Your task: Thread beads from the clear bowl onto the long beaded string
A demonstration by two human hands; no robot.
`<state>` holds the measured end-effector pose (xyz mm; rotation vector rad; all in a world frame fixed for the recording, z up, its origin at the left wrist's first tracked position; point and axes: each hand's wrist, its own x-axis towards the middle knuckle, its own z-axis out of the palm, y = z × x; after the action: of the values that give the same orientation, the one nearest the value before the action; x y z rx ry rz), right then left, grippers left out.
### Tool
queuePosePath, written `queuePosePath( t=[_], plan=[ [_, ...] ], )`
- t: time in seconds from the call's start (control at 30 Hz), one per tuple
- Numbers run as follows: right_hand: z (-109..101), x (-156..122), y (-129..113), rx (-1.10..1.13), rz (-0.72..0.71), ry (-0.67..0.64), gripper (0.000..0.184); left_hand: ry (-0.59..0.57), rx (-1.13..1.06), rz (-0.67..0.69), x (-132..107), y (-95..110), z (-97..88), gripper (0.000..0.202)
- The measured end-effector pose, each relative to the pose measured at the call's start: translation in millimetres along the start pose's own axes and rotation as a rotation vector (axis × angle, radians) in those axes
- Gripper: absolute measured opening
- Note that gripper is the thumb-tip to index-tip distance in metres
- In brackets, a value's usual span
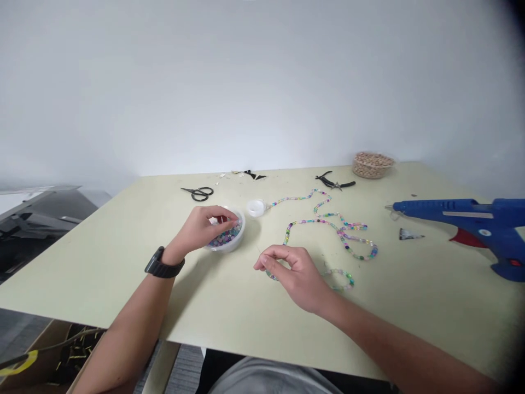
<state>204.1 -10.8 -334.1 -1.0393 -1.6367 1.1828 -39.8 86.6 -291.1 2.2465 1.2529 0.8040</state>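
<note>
My left hand (204,226), with a black watch on its wrist, reaches over a small white bowl of coloured beads (229,238), its fingertips pinched together just above the beads. My right hand (292,272) rests on the pale green table (123,257), thumb and forefinger pinched on the near end of a long string of coloured beads (328,221). The string winds away across the table toward the back. What the left fingers hold is too small to make out.
Black scissors (199,192) lie behind the bowl, a small white lid (256,207) beside it. Black pliers (334,182) and a clear tub of tan beads (372,164) sit at the back. A blue glue gun (467,224) lies at the right edge.
</note>
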Motion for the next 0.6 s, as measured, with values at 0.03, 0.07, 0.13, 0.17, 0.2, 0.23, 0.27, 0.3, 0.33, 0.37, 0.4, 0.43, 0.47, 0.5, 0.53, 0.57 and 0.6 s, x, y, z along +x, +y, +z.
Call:
queuePosePath(
  t=[0.03,0.07,0.13,0.17,0.2,0.23,0.27,0.3,0.33,0.37,0.4,0.43,0.47,0.5,0.53,0.57,0.6],
  plan=[
    [0.2,-0.1,-0.1,0.003,-0.003,0.001,0.029,-0.014,-0.086,-0.028,-0.8,1.9,1.4,0.022],
    [0.5,-0.1,-0.1,0.005,-0.007,0.001,0.029,-0.029,-0.179,-0.051,-1.8,4.1,3.1,0.022],
    [1.0,0.0,0.2,0.007,-0.018,0.004,0.029,-0.063,-0.352,-0.079,-4.0,9.2,6.7,0.021],
    [1.1,0.0,0.4,0.006,-0.025,0.006,0.029,-0.082,-0.421,-0.087,-5.1,11.8,8.6,0.020],
    [1.1,0.0,0.6,0.003,-0.032,0.007,0.029,-0.101,-0.481,-0.092,-6.1,14.2,10.5,0.020],
    [0.9,0.0,0.9,-0.001,-0.035,0.006,0.029,-0.121,-0.536,-0.096,-7.1,16.3,12.5,0.018],
    [0.7,0.0,1.2,-0.004,-0.038,0.005,0.029,-0.143,-0.583,-0.099,-7.8,18.0,14.5,0.017],
    [0.3,0.0,1.4,-0.005,-0.039,0.001,0.029,-0.166,-0.626,-0.100,-8.3,19.5,16.4,0.016],
    [-0.1,0.0,1.5,-0.005,-0.040,-0.002,0.029,-0.187,-0.664,-0.100,-8.7,20.6,18.3,0.014],
    [-0.5,0.0,1.6,-0.004,-0.041,-0.004,0.029,-0.206,-0.695,-0.101,-8.9,21.5,20.1,0.012],
    [-0.8,0.1,1.6,-0.003,-0.042,-0.005,0.029,-0.225,-0.723,-0.101,-8.9,22.3,21.7,0.011],
    [-1.0,0.1,1.6,-0.002,-0.043,-0.007,0.029,-0.241,-0.748,-0.099,-8.9,23.1,23.2,0.010],
    [-1.2,0.1,1.6,-0.001,-0.043,-0.009,0.029,-0.256,-0.771,-0.099,-8.9,23.9,24.4,0.009],
    [-1.2,0.0,1.6,-0.001,-0.043,-0.011,0.029,-0.270,-0.792,-0.100,-8.8,24.7,25.4,0.009],
    [-1.2,-0.1,1.6,0.000,-0.043,-0.012,0.029,-0.283,-0.809,-0.104,-8.9,25.5,26.2,0.008],
    [-1.0,-0.2,1.7,0.002,-0.044,-0.014,0.029,-0.294,-0.823,-0.110,-9.0,26.1,26.7,0.008],
    [-0.8,-0.4,1.9,0.004,-0.045,-0.014,0.029,-0.303,-0.832,-0.115,-9.1,26.7,27.0,0.009]
  ],
)
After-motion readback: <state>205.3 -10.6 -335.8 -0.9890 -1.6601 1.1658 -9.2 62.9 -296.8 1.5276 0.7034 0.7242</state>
